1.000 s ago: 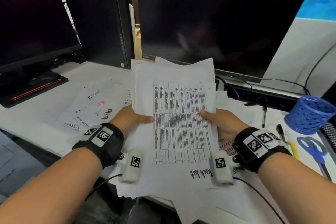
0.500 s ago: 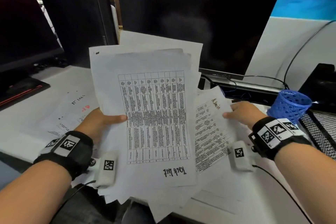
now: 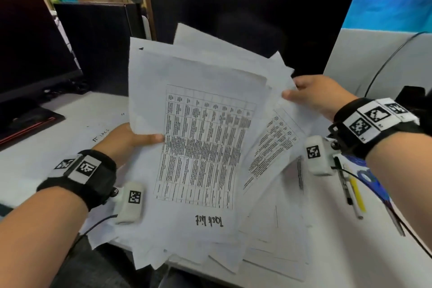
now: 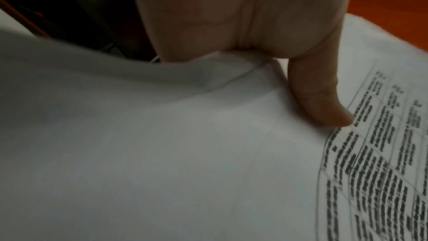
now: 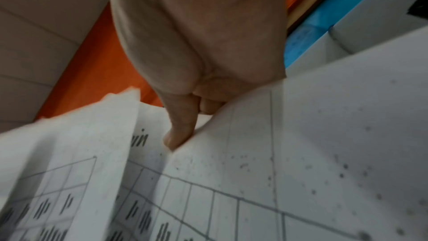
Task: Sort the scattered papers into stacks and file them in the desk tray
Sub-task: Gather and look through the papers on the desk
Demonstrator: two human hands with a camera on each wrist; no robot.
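Observation:
A loose sheaf of printed papers (image 3: pixel 201 142) is held up over the desk, its top sheet a table with "Task list" handwritten at the bottom. My left hand (image 3: pixel 131 140) grips the sheaf's left edge, thumb on top (image 4: pixel 324 102). My right hand (image 3: pixel 313 96) pinches a second printed sheet (image 3: pixel 273 147) at its top right corner, thumb pressed on it (image 5: pixel 178 131), fanning it out to the right. More sheets (image 3: pixel 275 248) lie spread on the white desk (image 3: pixel 30 161) beneath. No desk tray is in view.
A large dark monitor (image 3: pixel 245 21) stands straight behind the papers, another monitor (image 3: pixel 28 49) at the left, and a black computer case (image 3: pixel 98 47) between them. Pens (image 3: pixel 353 192) and a blue object (image 3: pixel 371 177) lie under my right wrist. A cable (image 3: pixel 388 61) runs at the right.
My right hand let go of the sheaf, reached to a sheet on the desk and has lifted it up beside the sheaf. The left hand has raised and tilted the sheaf.

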